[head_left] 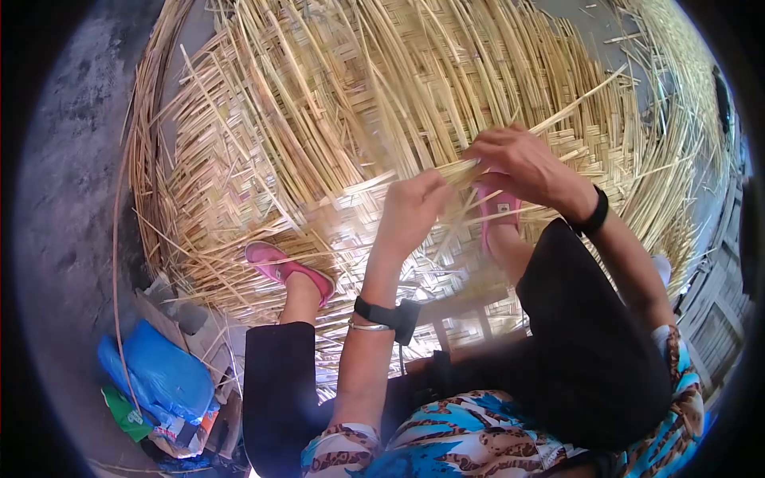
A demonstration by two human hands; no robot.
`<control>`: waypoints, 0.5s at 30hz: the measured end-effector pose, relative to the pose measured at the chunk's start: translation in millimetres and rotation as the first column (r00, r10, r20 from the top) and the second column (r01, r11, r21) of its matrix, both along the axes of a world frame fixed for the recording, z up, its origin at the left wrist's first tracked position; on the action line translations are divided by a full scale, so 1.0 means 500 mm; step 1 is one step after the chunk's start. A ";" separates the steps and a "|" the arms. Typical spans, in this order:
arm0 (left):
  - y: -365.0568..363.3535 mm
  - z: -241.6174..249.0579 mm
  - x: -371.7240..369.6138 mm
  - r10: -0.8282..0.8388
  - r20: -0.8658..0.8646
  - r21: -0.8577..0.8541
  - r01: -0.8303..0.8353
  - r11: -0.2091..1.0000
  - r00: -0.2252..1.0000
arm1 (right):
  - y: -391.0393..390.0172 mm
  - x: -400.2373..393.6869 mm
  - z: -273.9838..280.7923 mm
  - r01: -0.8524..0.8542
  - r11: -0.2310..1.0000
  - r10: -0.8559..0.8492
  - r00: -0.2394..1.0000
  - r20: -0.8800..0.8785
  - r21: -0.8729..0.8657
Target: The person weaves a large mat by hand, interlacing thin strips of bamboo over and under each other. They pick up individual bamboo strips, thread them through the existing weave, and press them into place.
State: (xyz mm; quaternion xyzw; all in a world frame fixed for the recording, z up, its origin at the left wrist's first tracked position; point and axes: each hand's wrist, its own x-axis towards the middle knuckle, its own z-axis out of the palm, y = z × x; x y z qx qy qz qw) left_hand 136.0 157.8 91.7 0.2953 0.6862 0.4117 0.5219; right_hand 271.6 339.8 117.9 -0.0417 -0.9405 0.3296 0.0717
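A large woven mat [239, 179] of pale, flat reed strips spreads below me, with many loose strips [299, 72] lying over its weave. My left hand [413, 205] is closed at the middle of the mat, its fingertips slightly blurred, on reed strips [460, 170]. Just to the right, my right hand [522, 166] grips the same bunch from above with bent fingers. A long strip [586, 97] sticks out past the right hand toward the upper right. Where each strip ends inside the fingers is hidden.
My pink shoes [291, 267] rest on the mat, on either side of the hands. A blue plastic bag [163, 370] and a green packet [126, 414] lie at lower left. More reeds [677, 72] pile at the right, near a slatted wooden frame [713, 307].
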 end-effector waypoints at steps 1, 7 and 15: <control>0.000 0.003 -0.004 -0.002 0.001 -0.002 0.002 1.000 1.000 | 0.001 -0.011 -0.010 0.002 1.000 -0.002 1.000 0.001 -0.002; -0.056 -0.065 -0.108 0.309 -0.213 0.088 -0.297 0.951 0.927 | 0.031 -0.066 -0.044 -0.004 0.993 -0.012 0.991 0.132 0.121; -0.110 -0.126 -0.081 -0.115 -0.747 -0.123 0.034 0.992 0.655 | 0.026 -0.170 -0.097 0.213 0.971 -0.202 0.974 0.100 -0.111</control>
